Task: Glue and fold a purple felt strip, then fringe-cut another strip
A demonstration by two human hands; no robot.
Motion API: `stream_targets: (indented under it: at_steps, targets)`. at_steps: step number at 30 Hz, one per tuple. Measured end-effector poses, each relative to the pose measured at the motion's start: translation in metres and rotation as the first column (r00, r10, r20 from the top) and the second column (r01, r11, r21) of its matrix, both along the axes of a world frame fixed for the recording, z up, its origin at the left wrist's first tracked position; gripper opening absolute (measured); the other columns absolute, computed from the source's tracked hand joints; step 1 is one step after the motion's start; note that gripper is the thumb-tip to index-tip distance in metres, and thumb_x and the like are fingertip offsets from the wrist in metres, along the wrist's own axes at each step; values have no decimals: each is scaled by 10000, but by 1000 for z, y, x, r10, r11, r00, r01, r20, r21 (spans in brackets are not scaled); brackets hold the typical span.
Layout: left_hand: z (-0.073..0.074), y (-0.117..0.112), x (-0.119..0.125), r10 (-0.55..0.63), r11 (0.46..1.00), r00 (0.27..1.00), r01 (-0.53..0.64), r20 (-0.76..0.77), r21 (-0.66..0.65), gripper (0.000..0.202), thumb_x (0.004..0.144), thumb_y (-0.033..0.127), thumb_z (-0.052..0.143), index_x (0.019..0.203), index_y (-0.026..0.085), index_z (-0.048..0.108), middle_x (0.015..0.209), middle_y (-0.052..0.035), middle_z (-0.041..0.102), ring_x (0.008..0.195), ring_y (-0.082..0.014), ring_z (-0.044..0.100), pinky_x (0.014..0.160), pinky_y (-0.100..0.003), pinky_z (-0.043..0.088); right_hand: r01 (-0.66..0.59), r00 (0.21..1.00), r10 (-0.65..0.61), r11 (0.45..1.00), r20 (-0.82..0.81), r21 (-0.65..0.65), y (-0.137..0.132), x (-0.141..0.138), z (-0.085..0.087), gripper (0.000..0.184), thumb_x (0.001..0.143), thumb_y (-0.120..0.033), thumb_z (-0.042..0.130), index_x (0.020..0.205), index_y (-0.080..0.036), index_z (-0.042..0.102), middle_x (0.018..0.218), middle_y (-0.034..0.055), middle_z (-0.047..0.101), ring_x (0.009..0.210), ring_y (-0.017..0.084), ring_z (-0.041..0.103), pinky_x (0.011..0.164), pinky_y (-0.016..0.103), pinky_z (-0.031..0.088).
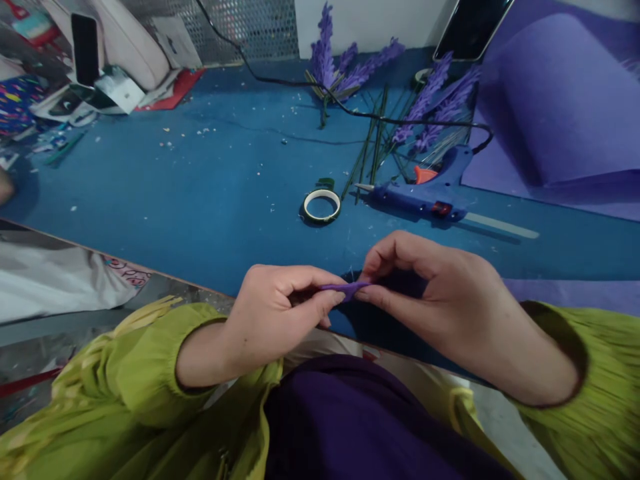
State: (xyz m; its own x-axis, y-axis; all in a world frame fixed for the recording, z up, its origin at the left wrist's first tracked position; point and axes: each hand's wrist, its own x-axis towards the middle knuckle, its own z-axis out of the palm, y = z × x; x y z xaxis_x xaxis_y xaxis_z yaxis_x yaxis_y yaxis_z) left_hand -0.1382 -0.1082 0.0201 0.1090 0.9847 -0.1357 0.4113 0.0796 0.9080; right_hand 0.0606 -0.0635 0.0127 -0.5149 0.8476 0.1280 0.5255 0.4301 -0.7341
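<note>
My left hand (280,307) and my right hand (430,293) meet at the near edge of the blue table (200,200). Both pinch a thin purple strip (345,289) stretched between their fingertips. The left thumb and forefinger close on one end, the right fingers on the other. Both wrists wear green sleeves. Just beyond the hands lie a roll of tape (321,205) and a blue glue gun (425,190).
Finished purple flower stalks (330,60) and green wire stems (370,140) lie at the back. A purple foam roll (560,93) fills the right side. A black cable (280,83) crosses the table. A phone (85,50) and clutter stand at the far left.
</note>
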Motion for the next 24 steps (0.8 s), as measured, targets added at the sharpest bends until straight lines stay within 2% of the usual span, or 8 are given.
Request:
stream_targets:
  at_steps: [4, 8, 11, 17, 21, 24]
  targets:
    - [0, 0, 2, -25, 999, 1000, 26, -12, 32, 95, 782, 251, 779, 829, 169, 793, 623, 6, 734, 517, -106, 652, 497, -169, 492, 13, 1000, -14, 1000, 4, 27, -2, 0, -1, 81, 815, -233, 664, 848, -234, 590, 775, -23, 706, 703, 151, 663, 601, 276, 469]
    - [-5, -2, 2, -25, 994, 995, 35, -93, 106, 116, 862, 252, 704, 838, 180, 791, 589, 17, 718, 483, -92, 635, 523, -177, 491, 1, 1000, -2, 997, 9, 72, -4, 1, -4, 109, 820, -217, 668, 870, -238, 574, 783, -25, 715, 740, 160, 683, 608, 279, 479]
    - [-7, -3, 1, -23, 980, 988, 53, -153, 193, 110, 871, 244, 703, 853, 184, 793, 595, 21, 724, 512, -91, 646, 562, -181, 493, -5, 1000, 4, 997, 10, 74, -5, 2, -6, 123, 826, -218, 680, 884, -239, 573, 795, -33, 716, 748, 153, 687, 622, 278, 488]
    - [-6, -2, 0, -45, 986, 987, 69, -157, 150, 143, 796, 339, 795, 849, 207, 802, 680, 11, 758, 544, -106, 645, 533, -193, 470, -14, 1000, 13, 993, 8, 116, -6, 2, -5, 118, 835, -209, 674, 865, -243, 565, 777, -39, 702, 729, 154, 676, 625, 293, 483]
    - [-5, -1, 1, -54, 980, 983, 86, -177, 179, 125, 877, 274, 708, 836, 193, 794, 607, 19, 728, 538, -101, 654, 563, -190, 476, -20, 1000, 20, 995, 6, 96, -7, 2, -5, 152, 821, -208, 708, 867, -240, 567, 791, -47, 712, 737, 146, 678, 617, 279, 482]
    - [-4, -2, -2, -71, 967, 969, 125, -236, 221, 105, 857, 303, 742, 857, 213, 796, 685, 23, 762, 560, -98, 668, 567, -184, 479, -8, 1000, 7, 995, 7, 96, -7, 4, -4, 149, 817, -212, 718, 862, -235, 578, 783, -56, 710, 732, 134, 675, 608, 265, 475]
